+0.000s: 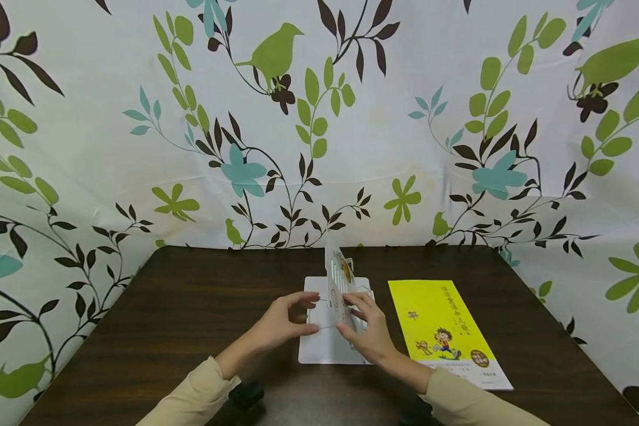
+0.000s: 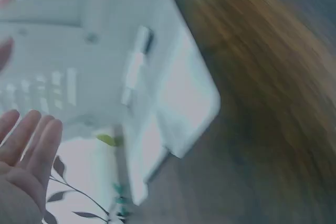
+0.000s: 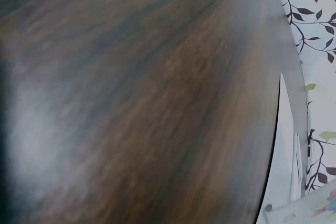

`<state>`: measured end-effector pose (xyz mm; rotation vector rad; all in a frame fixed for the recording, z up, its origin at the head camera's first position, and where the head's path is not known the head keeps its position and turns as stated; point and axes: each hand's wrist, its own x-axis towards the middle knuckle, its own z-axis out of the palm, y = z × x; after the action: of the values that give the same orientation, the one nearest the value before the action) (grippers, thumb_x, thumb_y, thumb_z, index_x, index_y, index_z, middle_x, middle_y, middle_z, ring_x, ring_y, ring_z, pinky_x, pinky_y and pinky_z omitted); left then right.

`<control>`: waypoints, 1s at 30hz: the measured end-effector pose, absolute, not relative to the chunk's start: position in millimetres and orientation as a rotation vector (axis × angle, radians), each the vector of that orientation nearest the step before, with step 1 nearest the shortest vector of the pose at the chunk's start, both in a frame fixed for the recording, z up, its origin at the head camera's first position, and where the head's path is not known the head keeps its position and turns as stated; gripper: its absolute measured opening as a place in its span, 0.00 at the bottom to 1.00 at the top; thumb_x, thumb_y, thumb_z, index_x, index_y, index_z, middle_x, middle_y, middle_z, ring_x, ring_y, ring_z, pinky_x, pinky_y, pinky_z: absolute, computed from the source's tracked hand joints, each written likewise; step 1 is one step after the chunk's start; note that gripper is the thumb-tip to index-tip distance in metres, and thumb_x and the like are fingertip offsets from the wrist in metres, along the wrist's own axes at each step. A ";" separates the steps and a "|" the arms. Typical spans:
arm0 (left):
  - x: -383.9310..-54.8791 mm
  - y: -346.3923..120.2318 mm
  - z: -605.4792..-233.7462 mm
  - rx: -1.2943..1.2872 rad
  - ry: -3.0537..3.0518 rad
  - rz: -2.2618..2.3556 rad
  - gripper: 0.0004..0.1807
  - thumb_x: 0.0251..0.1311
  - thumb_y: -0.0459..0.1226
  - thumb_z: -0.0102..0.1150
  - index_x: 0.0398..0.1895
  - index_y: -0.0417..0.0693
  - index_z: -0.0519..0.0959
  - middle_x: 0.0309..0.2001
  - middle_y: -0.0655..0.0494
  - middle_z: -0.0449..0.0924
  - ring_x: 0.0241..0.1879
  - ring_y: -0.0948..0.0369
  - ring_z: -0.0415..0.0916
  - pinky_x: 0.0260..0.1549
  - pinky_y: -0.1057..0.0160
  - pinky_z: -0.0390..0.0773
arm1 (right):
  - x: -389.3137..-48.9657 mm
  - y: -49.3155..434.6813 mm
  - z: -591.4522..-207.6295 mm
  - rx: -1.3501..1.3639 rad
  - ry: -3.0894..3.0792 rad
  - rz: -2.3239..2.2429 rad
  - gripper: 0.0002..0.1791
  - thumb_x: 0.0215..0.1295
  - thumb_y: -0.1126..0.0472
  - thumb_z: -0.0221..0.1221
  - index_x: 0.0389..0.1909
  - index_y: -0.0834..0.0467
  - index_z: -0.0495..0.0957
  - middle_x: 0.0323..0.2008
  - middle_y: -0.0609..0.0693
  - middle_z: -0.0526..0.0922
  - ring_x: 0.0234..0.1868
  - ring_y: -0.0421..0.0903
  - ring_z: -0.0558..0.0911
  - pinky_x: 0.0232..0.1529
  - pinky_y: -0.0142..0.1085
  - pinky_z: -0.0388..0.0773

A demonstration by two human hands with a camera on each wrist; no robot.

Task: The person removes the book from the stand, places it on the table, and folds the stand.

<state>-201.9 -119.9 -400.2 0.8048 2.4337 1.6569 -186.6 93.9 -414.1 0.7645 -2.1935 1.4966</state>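
Left hand (image 1: 277, 322): thumb and fingers spread apart, just left of the white slotted panel (image 1: 332, 266). Right hand (image 1: 374, 331): thumb and fingers apart, at the panel's printed side; can't tell if it's gripping. Panel stands upright above the white base plate (image 1: 316, 348), near table centre, seen almost edge-on: plane runs away from the person, printed face turned right. Its print's too small to read. Yellow book (image 1: 418, 310) lies flat right of that on the dark table (image 1: 218, 278), long axis toward the wall, vertical Chinese title, partly legible: "童谣和儿歌". Bottom lines unreadable.
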 end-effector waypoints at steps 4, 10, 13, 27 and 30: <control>-196.9 -119.7 -388.6 0.829 2.322 1.784 0.38 0.48 0.35 0.67 0.63 0.40 0.61 0.58 0.42 0.67 0.55 0.44 0.66 0.49 0.52 0.72 | -195.4 91.3 -429.5 0.750 -2.223 1.457 0.25 0.48 0.61 0.62 0.50 0.64 0.75 0.45 0.57 0.75 0.43 0.55 0.76 0.39 0.49 0.78; -190.9 -119.0 -380.9 0.841 2.364 1.895 0.44 0.45 0.34 0.68 0.67 0.43 0.56 0.60 0.43 0.65 0.55 0.48 0.68 0.48 0.56 0.73 | -195.6 86.3 -431.4 0.745 -2.235 1.450 0.25 0.48 0.54 0.64 0.48 0.61 0.76 0.44 0.52 0.75 0.44 0.49 0.76 0.40 0.44 0.78; -189.6 -119.6 -380.2 0.819 2.380 1.922 0.45 0.45 0.33 0.68 0.67 0.43 0.56 0.60 0.44 0.65 0.54 0.51 0.69 0.49 0.58 0.73 | -194.7 83.1 -429.6 0.723 -2.279 1.434 0.25 0.48 0.52 0.66 0.47 0.60 0.77 0.43 0.50 0.75 0.44 0.48 0.75 0.41 0.43 0.78; -187.2 -128.2 -388.1 0.722 2.391 1.953 0.45 0.43 0.33 0.70 0.66 0.39 0.57 0.55 0.40 0.71 0.50 0.51 0.73 0.47 0.61 0.74 | -192.0 76.6 -425.0 0.698 -2.419 1.477 0.28 0.45 0.52 0.69 0.48 0.60 0.77 0.44 0.49 0.73 0.44 0.45 0.73 0.45 0.42 0.76; -187.1 -130.3 -389.4 0.717 2.389 1.951 0.44 0.43 0.33 0.70 0.66 0.37 0.58 0.55 0.39 0.71 0.50 0.50 0.74 0.46 0.60 0.75 | -192.3 78.8 -424.5 0.716 -2.459 1.482 0.29 0.46 0.51 0.69 0.49 0.60 0.76 0.45 0.49 0.72 0.45 0.46 0.72 0.47 0.43 0.75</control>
<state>-187.1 -130.3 -389.4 0.7168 2.3890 1.9514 -192.3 78.8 -424.5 0.7165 -2.4591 1.4818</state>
